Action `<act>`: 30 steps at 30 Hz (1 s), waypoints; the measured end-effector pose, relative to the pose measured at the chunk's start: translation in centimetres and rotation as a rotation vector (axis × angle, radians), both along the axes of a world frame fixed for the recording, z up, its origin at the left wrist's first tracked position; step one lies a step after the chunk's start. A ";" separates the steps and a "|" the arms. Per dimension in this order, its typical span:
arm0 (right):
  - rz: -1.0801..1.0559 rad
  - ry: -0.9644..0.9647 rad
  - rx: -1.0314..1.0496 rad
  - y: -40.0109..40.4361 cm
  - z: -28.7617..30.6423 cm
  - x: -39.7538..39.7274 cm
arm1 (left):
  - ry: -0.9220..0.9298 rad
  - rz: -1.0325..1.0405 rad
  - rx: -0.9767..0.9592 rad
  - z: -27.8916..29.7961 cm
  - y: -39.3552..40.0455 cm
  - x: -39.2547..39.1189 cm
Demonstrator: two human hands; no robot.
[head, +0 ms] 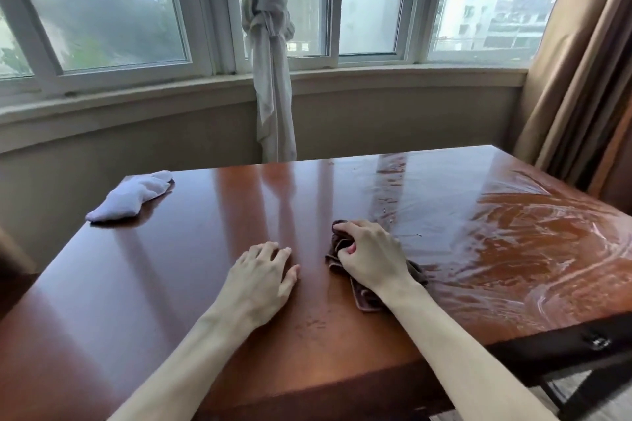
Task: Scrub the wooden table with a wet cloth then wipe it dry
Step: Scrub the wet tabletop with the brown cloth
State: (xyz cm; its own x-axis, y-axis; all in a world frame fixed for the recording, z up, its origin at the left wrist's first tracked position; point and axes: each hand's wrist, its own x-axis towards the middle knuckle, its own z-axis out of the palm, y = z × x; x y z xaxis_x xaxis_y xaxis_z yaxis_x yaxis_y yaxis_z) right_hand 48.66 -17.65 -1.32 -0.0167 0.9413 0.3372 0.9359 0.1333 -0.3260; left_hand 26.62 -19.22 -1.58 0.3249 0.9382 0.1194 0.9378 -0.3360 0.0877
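Scrubbing goes best if the right hand [371, 258], gripping the brown cloth [367, 297], overlaps strokes leftward across the dry table [171, 284] while the flat, open left hand [263, 278] braces.

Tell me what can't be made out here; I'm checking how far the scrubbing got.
- Head view: the wooden table runs off the frame's left and bottom edges.
- Most of the brown cloth lies under the right hand.
- The table surface under the white cloth is covered.
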 end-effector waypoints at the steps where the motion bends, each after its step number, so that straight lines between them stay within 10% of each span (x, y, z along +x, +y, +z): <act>1: -0.006 -0.004 0.000 1.5 0.0 -0.2 | 0.008 0.019 -0.024 0.0 1.2 0.3; 19: -0.091 -0.014 -0.042 36.9 -0.4 1.6 | 0.173 0.172 -0.251 -1.2 21.2 2.1; 30: 0.014 -0.030 -0.141 23.5 0.0 0.2 | 0.171 0.191 -0.304 0.0 21.2 2.3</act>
